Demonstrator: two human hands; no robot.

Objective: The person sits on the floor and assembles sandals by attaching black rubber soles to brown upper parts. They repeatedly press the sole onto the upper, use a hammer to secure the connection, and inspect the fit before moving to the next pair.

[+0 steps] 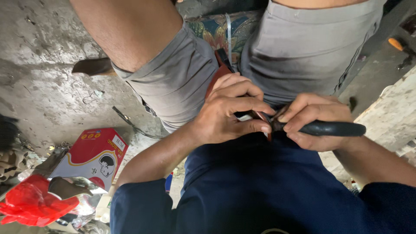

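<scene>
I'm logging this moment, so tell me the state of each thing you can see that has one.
Left hand: closed, pinching the reddish-brown strap.
Reddish-brown strap: held at its end, lying over the lap.
Right hand: closed on the black-handled tool.
Black-handled tool: held level, tip at the strap.
Red and white box: closed, on the floor.
Red plastic bag: crumpled.

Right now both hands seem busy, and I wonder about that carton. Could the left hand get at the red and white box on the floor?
Probably yes. The red and white box lies on the left hand's side with nothing between them, but that hand is pinching a reddish-brown strap and would have to let go first.
</scene>
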